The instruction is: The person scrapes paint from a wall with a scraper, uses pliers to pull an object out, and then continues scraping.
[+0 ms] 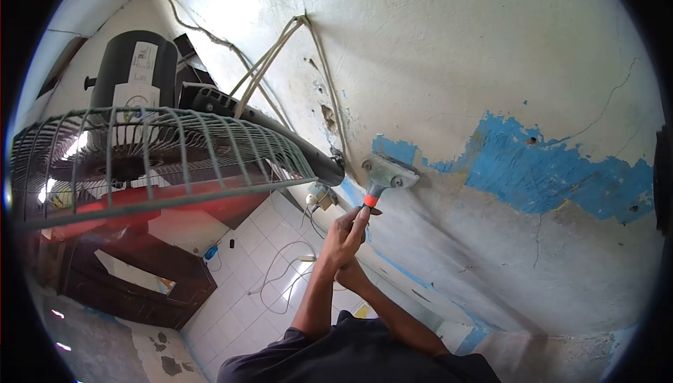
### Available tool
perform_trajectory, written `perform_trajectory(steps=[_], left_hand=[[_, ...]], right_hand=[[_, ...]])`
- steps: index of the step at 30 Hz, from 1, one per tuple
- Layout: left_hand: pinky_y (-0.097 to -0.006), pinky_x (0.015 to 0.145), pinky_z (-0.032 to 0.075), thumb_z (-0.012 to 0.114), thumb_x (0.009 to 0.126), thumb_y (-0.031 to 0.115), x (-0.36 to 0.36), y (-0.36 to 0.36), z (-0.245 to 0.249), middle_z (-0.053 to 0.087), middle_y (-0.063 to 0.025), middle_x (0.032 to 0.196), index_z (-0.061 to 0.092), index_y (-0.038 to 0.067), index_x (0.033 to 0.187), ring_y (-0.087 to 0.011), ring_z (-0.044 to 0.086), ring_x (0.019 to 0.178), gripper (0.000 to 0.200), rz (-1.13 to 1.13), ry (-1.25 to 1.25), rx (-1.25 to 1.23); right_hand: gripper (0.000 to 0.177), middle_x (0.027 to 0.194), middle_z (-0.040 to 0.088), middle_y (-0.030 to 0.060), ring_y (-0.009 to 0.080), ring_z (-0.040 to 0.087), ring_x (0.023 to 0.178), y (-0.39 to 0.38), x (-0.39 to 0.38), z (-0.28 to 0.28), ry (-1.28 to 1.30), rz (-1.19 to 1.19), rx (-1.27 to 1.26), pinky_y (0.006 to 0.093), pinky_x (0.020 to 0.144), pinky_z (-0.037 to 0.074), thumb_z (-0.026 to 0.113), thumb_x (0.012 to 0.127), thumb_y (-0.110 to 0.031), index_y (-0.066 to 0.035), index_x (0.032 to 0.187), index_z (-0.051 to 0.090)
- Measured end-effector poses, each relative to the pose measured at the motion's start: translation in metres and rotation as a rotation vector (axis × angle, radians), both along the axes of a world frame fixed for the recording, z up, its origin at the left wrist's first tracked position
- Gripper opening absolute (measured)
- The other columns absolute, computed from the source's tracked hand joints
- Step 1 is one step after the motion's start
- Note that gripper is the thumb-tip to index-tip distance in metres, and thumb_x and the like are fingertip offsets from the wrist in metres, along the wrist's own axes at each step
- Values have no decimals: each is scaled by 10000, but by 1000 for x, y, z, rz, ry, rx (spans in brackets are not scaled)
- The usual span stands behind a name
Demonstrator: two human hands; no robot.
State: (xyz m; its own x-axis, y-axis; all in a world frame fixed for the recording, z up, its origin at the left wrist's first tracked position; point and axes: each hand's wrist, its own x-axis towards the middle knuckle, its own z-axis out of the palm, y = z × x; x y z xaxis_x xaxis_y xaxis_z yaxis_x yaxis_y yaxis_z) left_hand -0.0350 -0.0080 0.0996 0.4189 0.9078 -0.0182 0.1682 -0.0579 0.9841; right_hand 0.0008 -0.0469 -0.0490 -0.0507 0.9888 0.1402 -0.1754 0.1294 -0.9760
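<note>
OK, live now: the wide grey metal scraper head w/ two screws and an orange-red collar, call it the scraper (390, 172), is up against the off-white painted wall (449, 46), centre-right, next to the small blue paint patch (397, 147). My left hand (343, 237) is wrapped round the handle just below that collar. My right hand (350, 276) sits lower, mostly behind the left wrist; can't tell if it's gripping too.

Handling, my guess: stiff, not fragile, fairly light but top-heavy b/c of that broad head. Best hold = the handle, fingers well clear of the edge; dust could make it slippery.

Labels: nothing readable on the scraper. Over on the left, the black-bodied fan with red blades and grey wire cage (189, 113) carries a white printed label (142, 60), but the txt's too small to read, so no brand, sorry.
</note>
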Motion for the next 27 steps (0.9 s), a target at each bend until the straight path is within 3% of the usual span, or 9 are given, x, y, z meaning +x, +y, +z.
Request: perform_trajectory(steps=[6,10,13,14,15,18,21,23,27], left_hand=[[-234,504,297,463,992,403,-7,-5,-12,371,49,588,653,31,1096,-47,357,553,430,25,49,-24],[-257,513,321,454,994,382,3,9,17,373,29,586,641,12,1100,-69,375,558,428,18,62,138],[-256,521,331,450,995,378,0,6,24,375,29,586,642,11,1096,-69,380,561,426,-1,56,109],[-247,521,332,455,995,376,-2,6,9,372,31,583,649,20,1092,-60,378,560,416,19,54,110],[-245,521,333,455,994,377,-5,3,-2,372,31,583,651,23,1091,-59,378,560,415,18,63,78],[-244,518,329,446,997,384,-7,2,-10,368,32,585,657,31,1083,-56,373,560,420,25,81,-3],[-245,516,323,437,1001,390,-9,7,14,360,36,587,657,30,1076,-54,362,559,428,-9,108,46],[-245,505,310,447,1000,393,-11,6,3,351,39,588,657,29,1078,-51,347,554,427,27,111,57],[-249,497,303,469,994,388,-14,6,-11,352,41,584,655,25,1083,-52,344,545,418,24,124,28]], right_hand=[[370,1072,598,199,196,557,1066,-14,-15,-5,43,-7,56,392,871,438,521,763,-64,30,1121,529],[280,1038,600,176,250,566,1055,15,-3,21,-165,-29,129,401,874,432,538,842,-91,34,1093,538],[489,1182,542,166,269,522,1143,22,-1,7,-280,56,153,400,945,400,623,918,-274,-13,1293,448],[377,1097,582,184,263,532,1129,17,-14,-5,-216,-102,281,393,921,416,526,836,-99,23,1192,495],[413,1112,575,187,267,510,1163,19,-25,-42,-254,-128,323,391,947,407,518,827,-98,17,1221,480],[424,1145,577,176,258,522,1166,9,-17,-19,-164,-45,174,386,950,417,524,816,-87,14,1226,485],[450,1199,554,169,254,504,1191,12,-13,-17,-80,115,15,388,976,396,572,856,-158,0,1264,469],[505,1260,511,165,264,459,1235,20,-26,-34,-160,97,56,399,1031,341,608,918,-272,-25,1326,441],[503,1214,520,182,258,482,1197,7,-29,-33,-137,53,185,388,985,365,617,925,-276,-12,1314,438]])
